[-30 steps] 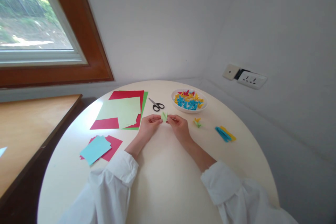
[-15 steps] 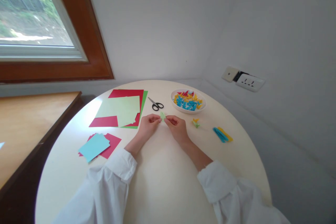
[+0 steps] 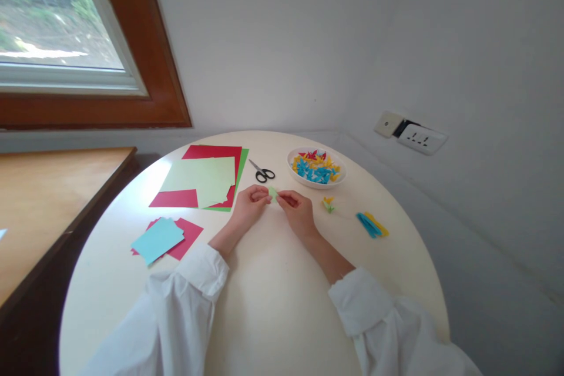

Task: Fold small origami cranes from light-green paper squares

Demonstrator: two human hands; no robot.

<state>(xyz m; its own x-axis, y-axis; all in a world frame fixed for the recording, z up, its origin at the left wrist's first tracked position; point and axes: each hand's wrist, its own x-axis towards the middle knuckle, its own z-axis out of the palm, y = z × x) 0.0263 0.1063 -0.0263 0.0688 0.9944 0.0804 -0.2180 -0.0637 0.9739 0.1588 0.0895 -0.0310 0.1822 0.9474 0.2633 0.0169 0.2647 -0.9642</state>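
A small piece of folded light-green paper [image 3: 273,194] is pinched between my two hands above the table. My left hand [image 3: 250,205] grips its left side with thumb and fingers. On the other side, the fingertips of my right hand [image 3: 298,210] are closed on its lower right edge. Just beyond my hands lie black-handled scissors [image 3: 263,174], their blades pointing away to the left. To the right of my right hand sit a few small folded yellow and green paper pieces [image 3: 328,205]. The fingers partly cover the paper, so its exact folds are hidden.
A white dish [image 3: 304,181] of folded red, yellow and blue paper figures stands at the back right. Blue and yellow strips [image 3: 369,225] lie on the right. Large coloured sheets [image 3: 211,176] and smaller blue and red cards [image 3: 159,239] lie left on the round table [image 3: 282,305].
The view has shifted slightly. My hands stay in nearly the same place, and the green paper between them is turned a little, showing a somewhat broader face.
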